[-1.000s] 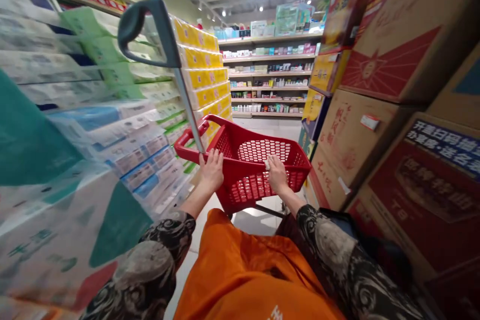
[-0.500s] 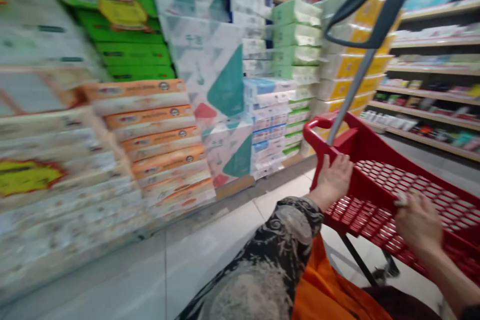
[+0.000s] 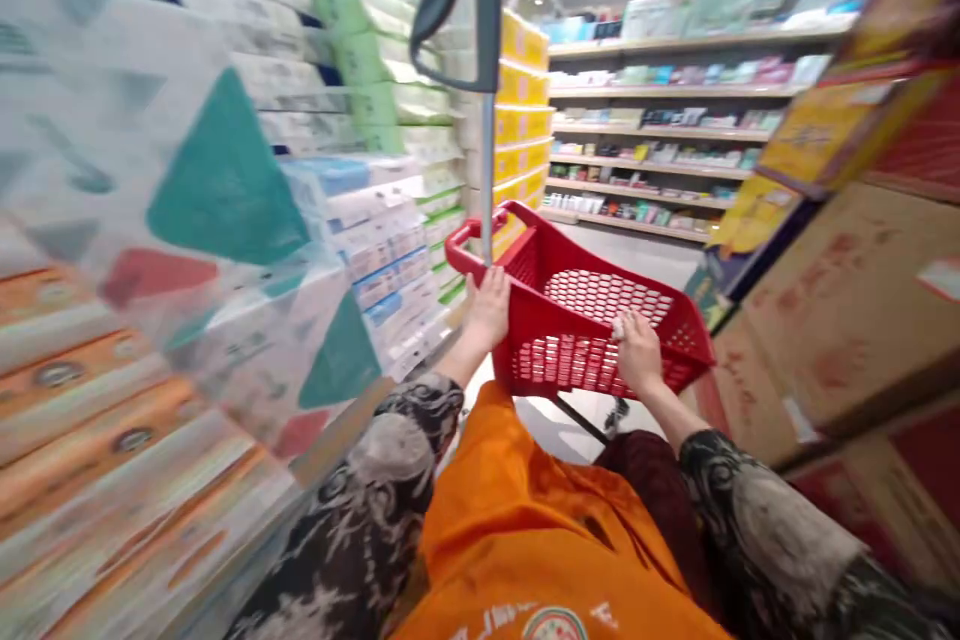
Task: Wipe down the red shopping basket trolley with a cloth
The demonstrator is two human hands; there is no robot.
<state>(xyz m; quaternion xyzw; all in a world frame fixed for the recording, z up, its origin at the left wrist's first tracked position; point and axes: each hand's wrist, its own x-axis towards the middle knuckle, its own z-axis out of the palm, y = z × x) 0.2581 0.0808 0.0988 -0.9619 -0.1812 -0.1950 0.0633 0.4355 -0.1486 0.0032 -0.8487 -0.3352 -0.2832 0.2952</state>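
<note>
Red plastic shopping cart with perforated sides (image 3: 536,320) stands just ahead of me, right of centre, between soft stacked packs in white, teal and orange (image 3: 225,170) on my left and brown cardboard cartons (image 3: 840,290) on my right. Half a second ago my view was swung toward the packs and the cart was cut off at the right edge; now its whole basket shows again, so I can see both hands at work on it. My left hand (image 3: 489,308) lies on the near rim by the handle end, fingers fairly straight, thumb apart, not clenched. My right hand (image 3: 640,350) is curled at the same rim further along, pinching a small white wad (image 3: 618,327); its material I cannot tell. Both arms reach forward, elbows wide, in black-and-grey patterned sleeves (image 3: 405,440).
</note>
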